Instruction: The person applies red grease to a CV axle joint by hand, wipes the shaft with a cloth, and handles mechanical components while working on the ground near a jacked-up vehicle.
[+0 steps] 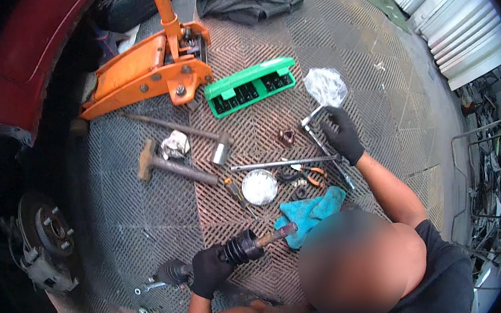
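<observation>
My gloved left hand [211, 271] is closed round a drive axle [244, 246] with black ribbed rubber boots, held tilted near the floor. The rusty shaft end [278, 234] points to the right. My gloved right hand [344, 136] reaches out to the right, fingers curled at the short arm of an L-shaped chrome socket wrench [311, 117]. Its long bar [343, 175] slants down beside my wrist. Another long chrome bar [281, 164] lies across it. A teal cloth [312, 212] is crumpled near the shaft end, below a white tub of grease [260, 186].
An orange floor jack [136, 71] stands far left, near a red car body [39, 56] and a wheel hub [48, 225]. A green socket case [250, 88] lies open. Two hammers [183, 171] [220, 150], orange-handled pliers [314, 175], a screwdriver [236, 192] and a plastic bag [326, 86] are scattered over the floor tiles.
</observation>
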Demonstrator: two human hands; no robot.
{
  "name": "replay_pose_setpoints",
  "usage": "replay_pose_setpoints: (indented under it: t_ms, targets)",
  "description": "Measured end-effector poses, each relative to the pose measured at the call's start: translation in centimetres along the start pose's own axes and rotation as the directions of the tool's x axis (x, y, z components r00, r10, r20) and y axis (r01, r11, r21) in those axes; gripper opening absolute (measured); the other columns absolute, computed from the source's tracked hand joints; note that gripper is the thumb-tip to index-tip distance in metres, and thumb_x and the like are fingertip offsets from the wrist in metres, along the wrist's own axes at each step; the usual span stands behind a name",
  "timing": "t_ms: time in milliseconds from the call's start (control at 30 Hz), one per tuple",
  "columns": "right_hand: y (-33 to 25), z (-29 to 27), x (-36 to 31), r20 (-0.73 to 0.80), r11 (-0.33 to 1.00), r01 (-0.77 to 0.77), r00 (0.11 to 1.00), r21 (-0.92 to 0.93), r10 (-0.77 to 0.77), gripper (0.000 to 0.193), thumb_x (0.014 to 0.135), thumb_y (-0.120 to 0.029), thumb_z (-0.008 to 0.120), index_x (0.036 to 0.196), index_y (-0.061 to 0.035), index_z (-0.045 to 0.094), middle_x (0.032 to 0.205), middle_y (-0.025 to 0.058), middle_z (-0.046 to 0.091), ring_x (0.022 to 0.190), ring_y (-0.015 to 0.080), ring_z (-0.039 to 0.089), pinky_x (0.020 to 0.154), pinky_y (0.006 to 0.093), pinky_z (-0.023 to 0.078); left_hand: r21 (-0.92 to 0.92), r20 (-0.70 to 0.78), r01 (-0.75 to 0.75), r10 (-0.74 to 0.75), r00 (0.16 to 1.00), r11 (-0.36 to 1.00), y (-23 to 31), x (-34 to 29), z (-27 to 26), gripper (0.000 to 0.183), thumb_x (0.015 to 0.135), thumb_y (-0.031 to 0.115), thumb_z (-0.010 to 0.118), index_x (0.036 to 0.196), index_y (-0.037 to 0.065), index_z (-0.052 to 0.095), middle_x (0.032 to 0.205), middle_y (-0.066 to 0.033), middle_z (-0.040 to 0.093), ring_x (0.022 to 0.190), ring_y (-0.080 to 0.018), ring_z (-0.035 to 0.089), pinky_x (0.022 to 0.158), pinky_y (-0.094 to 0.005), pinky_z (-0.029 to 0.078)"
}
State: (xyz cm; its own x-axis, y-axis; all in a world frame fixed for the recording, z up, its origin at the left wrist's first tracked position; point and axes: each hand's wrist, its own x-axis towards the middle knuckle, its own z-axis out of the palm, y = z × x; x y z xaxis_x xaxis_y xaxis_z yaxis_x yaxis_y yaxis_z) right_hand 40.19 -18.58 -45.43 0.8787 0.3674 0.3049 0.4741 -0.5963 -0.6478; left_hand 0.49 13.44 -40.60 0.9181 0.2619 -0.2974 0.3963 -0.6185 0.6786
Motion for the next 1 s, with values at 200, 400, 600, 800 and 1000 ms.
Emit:
replay_pose_setpoints:
  t_ms: [200, 400, 600, 800, 1000]
  targets:
    - [-2.4, -1.6, -2.3, 0.223, 0.995, -0.025, 0.975, 0.099, 0.003, 0.044, 0.092, -0.019, 0.074, 0.132, -0.004, 0.062, 0.112, 0.0185, 0.066, 0.094, 0.027, 0.069, 0.082, 0.0378, 0.057, -0.005, 0.02, -0.011, 0.011, 1.0, 1.0, -0.1, 0.7, 0.2, 0.023, 0.071, 0.028, 0.082, 0.081, 0.009, 0.073, 0.071, -0.0188, 0.068, 0.068, -0.0394, 0.07, 0.062, -0.0455, 0.054]
    - [-3.4, -0.1, -0.5, 0.342, 0.963, 0.24, 0.921, -0.124, -0.186, 0.058, 0.088, -0.022, 0.076, 0.141, -0.0069, 0.057, 0.124, 0.0207, 0.064, 0.111, 0.0366, 0.065, 0.097, 0.0443, 0.053, -0.013, 0.015, 0.005, -0.005, 1.0, 1.0, 0.2, 1.0, -0.2, 0.021, 0.071, 0.024, 0.081, 0.077, 0.008, 0.071, 0.069, -0.0198, 0.066, 0.067, -0.0402, 0.069, 0.061, -0.0452, 0.053]
    - [-5.2, 3.1, 3.3, 0.678, 0.762, 0.594, 0.673, -0.258, -0.296, 0.065, 0.088, -0.021, 0.069, 0.149, -0.0146, 0.048, 0.147, 0.0195, 0.052, 0.132, 0.0411, 0.053, 0.109, 0.0557, 0.043, 0.005, 0.047, 0.018, -0.018, 0.999, 1.0, 0.7, 0.7, -0.5, 0.019, 0.072, 0.023, 0.08, 0.08, 0.008, 0.072, 0.07, -0.0195, 0.067, 0.067, -0.0404, 0.069, 0.062, -0.0453, 0.054]
    - [-4.8, 6.8, 5.3, 0.812, 0.642, 0.743, 0.485, -0.188, -0.323, 0.051, 0.094, -0.022, 0.058, 0.145, -0.0157, 0.052, 0.133, 0.017, 0.059, 0.119, 0.0389, 0.062, 0.099, 0.0532, 0.051, -0.018, 0.04, 0.002, -0.001, 0.999, 1.0, 0.4, 0.4, -0.3, 0.019, 0.073, 0.024, 0.079, 0.081, 0.007, 0.072, 0.072, -0.0199, 0.068, 0.069, -0.0408, 0.069, 0.064, -0.046, 0.054]
    - [-3.5, 7.9, 5.8, 0.862, 0.658, 0.728, 0.446, -0.192, -0.243, 0.056, 0.087, -0.018, 0.065, 0.142, -0.0147, 0.055, 0.13, 0.017, 0.062, 0.116, 0.0388, 0.064, 0.096, 0.0504, 0.053, -0.048, 0.018, 0.031, -0.03, 0.999, 0.998, 0.0, 0.0, 0.1, 0.018, 0.072, 0.023, 0.079, 0.08, 0.008, 0.073, 0.073, -0.02, 0.068, 0.07, -0.0417, 0.069, 0.063, -0.0465, 0.053]
